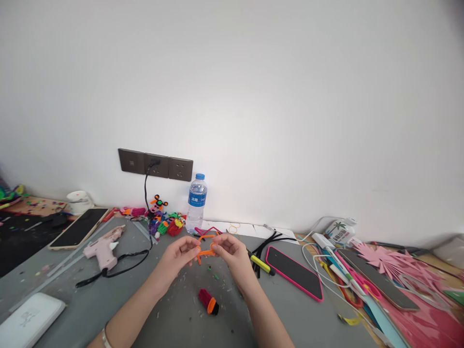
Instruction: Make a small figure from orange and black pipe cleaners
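An orange pipe cleaner (207, 252), bent into an angular loop, is held up between both hands in the middle of the view. My left hand (183, 252) pinches its left side between thumb and fingers. On its right side, my right hand (227, 249) pinches it the same way. Below the hands, a small dark red bundle (206, 297) with an orange band and black end lies on the grey mat. A magenta bent pipe cleaner (213, 230) shows just behind the fingers.
A water bottle (196, 203) stands near the wall. Left are a pink glue gun (105, 247), colourful fuzzy figures (170, 224), a phone (79, 229) and a white power bank (31, 319). Right lie black strips (261, 249), a yellow marker (261, 264) and a pink-edged phone (294, 273).
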{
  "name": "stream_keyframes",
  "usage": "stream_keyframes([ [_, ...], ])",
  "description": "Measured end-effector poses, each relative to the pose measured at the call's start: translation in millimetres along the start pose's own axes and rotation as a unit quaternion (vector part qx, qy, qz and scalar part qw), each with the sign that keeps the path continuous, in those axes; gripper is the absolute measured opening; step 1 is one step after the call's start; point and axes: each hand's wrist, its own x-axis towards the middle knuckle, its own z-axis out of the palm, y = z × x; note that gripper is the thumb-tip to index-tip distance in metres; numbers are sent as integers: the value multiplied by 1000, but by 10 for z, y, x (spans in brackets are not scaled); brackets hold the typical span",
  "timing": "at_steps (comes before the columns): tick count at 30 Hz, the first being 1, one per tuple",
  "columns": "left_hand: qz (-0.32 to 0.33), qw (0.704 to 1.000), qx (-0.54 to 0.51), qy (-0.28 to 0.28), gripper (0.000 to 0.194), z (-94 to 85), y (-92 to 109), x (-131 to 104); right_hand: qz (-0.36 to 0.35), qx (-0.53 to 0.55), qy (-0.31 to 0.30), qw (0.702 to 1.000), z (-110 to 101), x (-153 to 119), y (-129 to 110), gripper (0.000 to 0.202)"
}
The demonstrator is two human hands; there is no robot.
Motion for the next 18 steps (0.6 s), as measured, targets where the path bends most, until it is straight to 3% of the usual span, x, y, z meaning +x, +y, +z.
stream_keyframes([
  [6,30,998,60,-11,32,-78,-27,25,2,-40,-45,998,-60,-31,-92,29],
  [12,38,997,52,-32,27,-87,-9,15,26,-81,-126,988,-165,-81,-204,24],
  [18,30,997,35,-55,29,-71,-20,13,43,-114,-152,981,-216,-107,-229,18],
])
